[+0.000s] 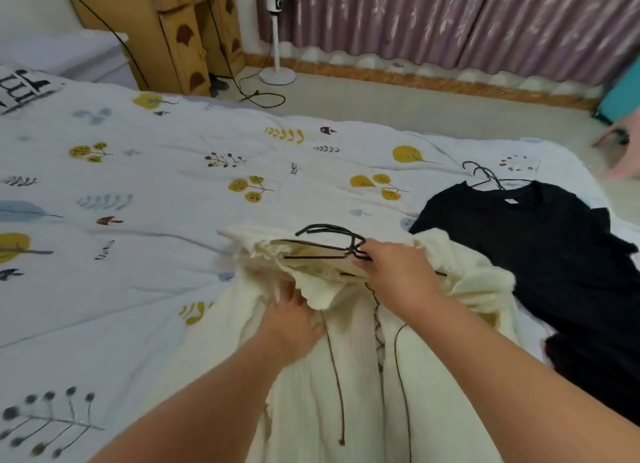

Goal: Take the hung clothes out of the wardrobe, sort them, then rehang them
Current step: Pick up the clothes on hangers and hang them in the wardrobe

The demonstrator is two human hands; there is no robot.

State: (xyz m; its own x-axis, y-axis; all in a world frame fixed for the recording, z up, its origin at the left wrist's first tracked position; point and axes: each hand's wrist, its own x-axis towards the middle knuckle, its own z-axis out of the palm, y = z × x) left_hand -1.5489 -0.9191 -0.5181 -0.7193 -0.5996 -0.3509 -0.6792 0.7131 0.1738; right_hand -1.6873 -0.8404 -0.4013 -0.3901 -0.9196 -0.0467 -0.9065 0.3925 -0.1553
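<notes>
Clothes are being sorted on the bed (138, 185): we are pinching a black hanger (329, 242) with our right hand (394, 272), our left hand (294, 310) gripping the cream dress (353, 376), probably needing freeing next.

A single head-worn wide-angle view looks forward and down, close over both forearms; the left hand (294, 315) and right hand (394, 272) sit low in the centre, the bed (156, 185) spreads beyond and left of them, floor and curtain (450, 22) far beyond
</notes>
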